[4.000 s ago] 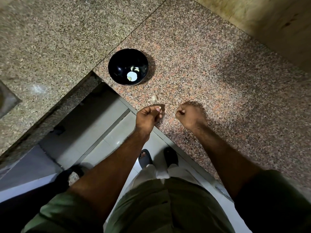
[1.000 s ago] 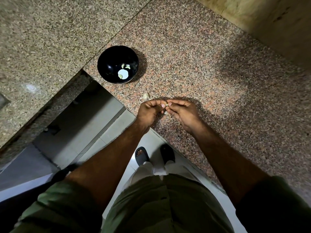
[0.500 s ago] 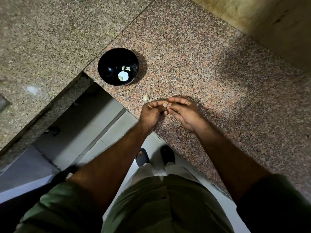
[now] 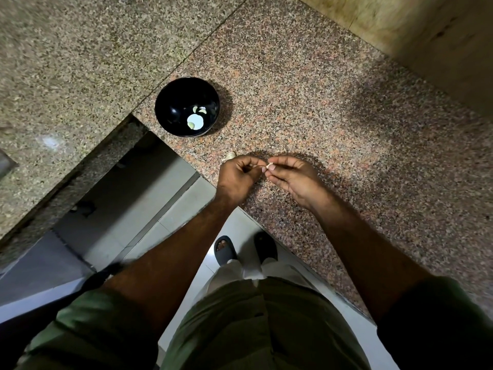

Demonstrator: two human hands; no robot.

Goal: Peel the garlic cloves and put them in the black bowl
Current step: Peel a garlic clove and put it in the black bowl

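Observation:
The black bowl [image 4: 170,113] stands on the speckled granite counter with a few pale peeled cloves [image 4: 197,119] lying in its bottom. Just in front of it, near the counter's edge, my left hand [image 4: 237,177] and my right hand [image 4: 293,177] meet fingertip to fingertip. Between them they pinch a small garlic clove [image 4: 269,165], of which only a pale tip shows. Another unpeeled clove [image 4: 229,156] lies on the counter just beyond my left hand.
The pinkish granite counter [image 4: 346,124] stretches to the right and ends at a tan wall [image 4: 426,36]. A greyer slab [image 4: 80,62] joins it on the left. Below the counter's edge the tiled floor and my sandalled feet [image 4: 245,249] show.
Four seconds ago my fists were apart above the counter; they have since come together on the clove. Over the last second the hands barely shifted while the fingertips worked at it.

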